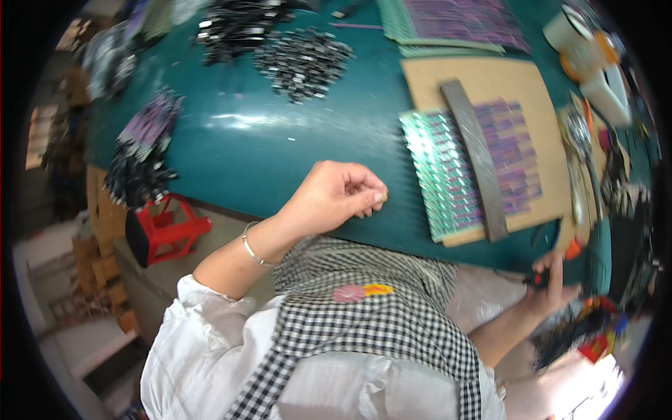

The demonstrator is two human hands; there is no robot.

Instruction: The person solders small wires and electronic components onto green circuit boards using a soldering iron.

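Observation:
My left hand (343, 197) is over the front of the green table, thumb and fingertips pinched together. Anything between them is too small to make out. At the front right edge, my right hand (553, 288) is blurred, its fingers around a small black and red thing (537, 279) whose kind I cannot tell. Between the hands, further back, a brown board (539, 80) bears a sheet of shiny green pieces (437, 175) and rows of purple strips (511, 157). A dark grey bar (477, 164) lies across them.
Black and silver small parts (302, 63) are heaped at the back. A bundle of purple and black pieces (143, 150) lies at the left edge, above a red stool (168, 227). More purple strips (462, 21) lie at the back right, near a white bottle (605, 94).

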